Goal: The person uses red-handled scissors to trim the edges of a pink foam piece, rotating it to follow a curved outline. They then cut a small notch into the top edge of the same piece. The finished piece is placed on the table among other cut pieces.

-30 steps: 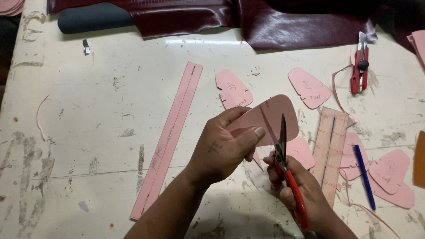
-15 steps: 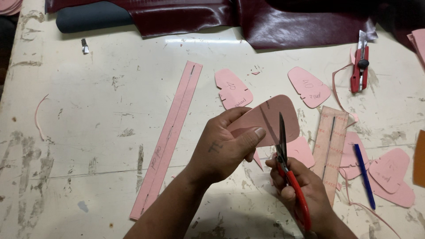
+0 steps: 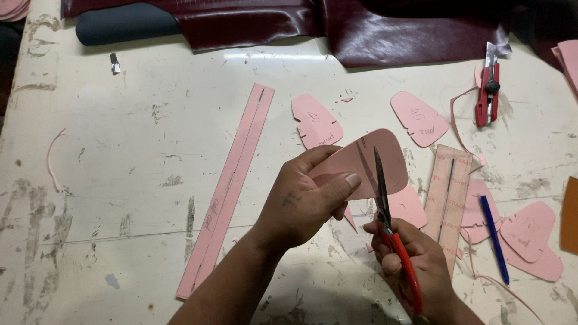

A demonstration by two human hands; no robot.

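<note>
Currently trimming: my left hand (image 3: pixel 301 201) pinches the pink pattern piece (image 3: pixel 367 159), right hand (image 3: pixel 415 265) closed around the red-handled scissors (image 3: pixel 391 232) at frame centre; next cut probably needs the piece rotated.

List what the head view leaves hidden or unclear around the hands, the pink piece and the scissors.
- Pink piece: its near part is hidden by the left hand.
- Scissors: the handle loops are mostly covered by the right hand.
- Blade tips: whether they are parted is too fine to tell.
- Both forearms: cut off by the bottom edge.
- Dark red leather: cut off by the top edge.
</note>
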